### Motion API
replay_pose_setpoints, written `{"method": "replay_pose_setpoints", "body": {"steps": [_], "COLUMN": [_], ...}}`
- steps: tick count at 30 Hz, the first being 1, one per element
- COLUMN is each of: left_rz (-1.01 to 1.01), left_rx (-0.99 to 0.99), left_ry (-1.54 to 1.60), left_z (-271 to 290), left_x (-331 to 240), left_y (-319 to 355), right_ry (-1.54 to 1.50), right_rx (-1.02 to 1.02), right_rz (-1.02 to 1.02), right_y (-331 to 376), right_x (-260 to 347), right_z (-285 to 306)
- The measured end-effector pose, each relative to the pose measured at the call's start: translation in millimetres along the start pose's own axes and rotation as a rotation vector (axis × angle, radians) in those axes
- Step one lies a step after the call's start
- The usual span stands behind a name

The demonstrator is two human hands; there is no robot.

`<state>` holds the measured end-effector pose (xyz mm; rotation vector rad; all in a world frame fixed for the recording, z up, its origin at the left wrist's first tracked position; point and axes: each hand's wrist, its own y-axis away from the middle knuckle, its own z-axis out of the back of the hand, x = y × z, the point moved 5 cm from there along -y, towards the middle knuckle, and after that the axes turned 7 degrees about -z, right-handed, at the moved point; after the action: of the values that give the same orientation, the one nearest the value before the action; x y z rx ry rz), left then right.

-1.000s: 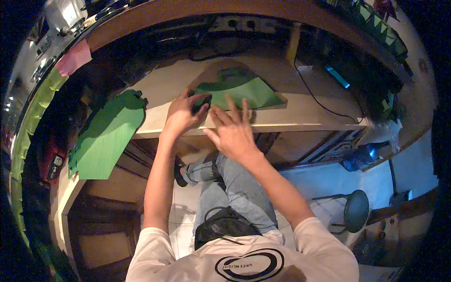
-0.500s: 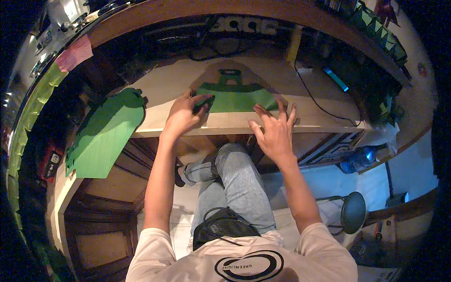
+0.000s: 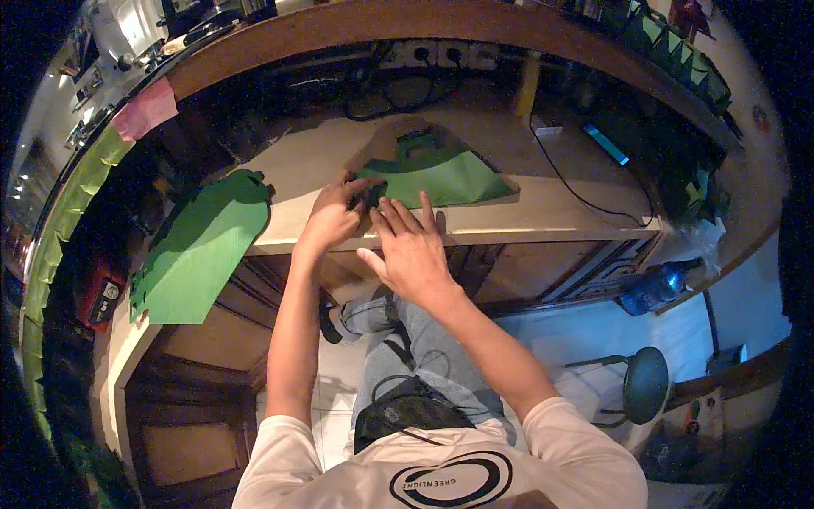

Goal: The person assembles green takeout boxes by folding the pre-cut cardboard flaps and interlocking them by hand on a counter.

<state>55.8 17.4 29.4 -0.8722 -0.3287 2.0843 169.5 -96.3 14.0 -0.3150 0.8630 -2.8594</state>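
Observation:
A green cut-out sheet (image 3: 454, 180), seemingly paper or card, lies on the pale wooden worktop (image 3: 551, 204) in front of me. Its far end has a handle-like tab with a slot. My left hand (image 3: 332, 214) grips its left corner, with the index finger stretched over the top and some fingertips hidden. Over the sheet's near edge, to the right of that corner, my right hand (image 3: 414, 259) reaches with fingers extended and apart, the fingertips at the green surface. A stack of similar green cut-outs (image 3: 203, 250) sits to the left.
A phone-like device with a lit screen (image 3: 605, 144) and a black cable lie at the right. Power sockets (image 3: 437, 56) line the back under a raised shelf (image 3: 339, 27). Green folded pieces (image 3: 678, 51) stand on it. A stool (image 3: 646, 384) and blue bottle (image 3: 657, 288) are lower right.
My right hand has moved left from the sheet's right corner toward my left hand. The right corner now points out freely, and the sheet looks turned slightly. My left hand stays at its corner.

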Motion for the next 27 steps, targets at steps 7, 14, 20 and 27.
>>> {"method": "replay_pose_setpoints", "body": {"steps": [7,14,20,27], "left_rz": [0.125,-0.171,-0.108,-0.012], "left_rx": [-0.146,-0.132,-0.107,0.088], "left_ry": [-0.279,0.410,-0.503,-0.353], "left_z": [3.6,-0.1,33.2,22.8], "left_x": [-23.2,-140.5,-75.8,-114.8], "left_y": [16.4,59.2,53.4,74.7], "right_ry": [-0.126,-0.629,-0.655,-0.245], "right_rx": [0.045,-0.305,-0.594,-0.113], "right_rz": [-0.077,-0.429,-0.381,-0.108], "right_y": [28.8,108.5,126.2,90.9], "right_x": [-42.0,-98.3,-83.5,-12.0], "right_z": [21.1,60.6,103.3,79.3]}}
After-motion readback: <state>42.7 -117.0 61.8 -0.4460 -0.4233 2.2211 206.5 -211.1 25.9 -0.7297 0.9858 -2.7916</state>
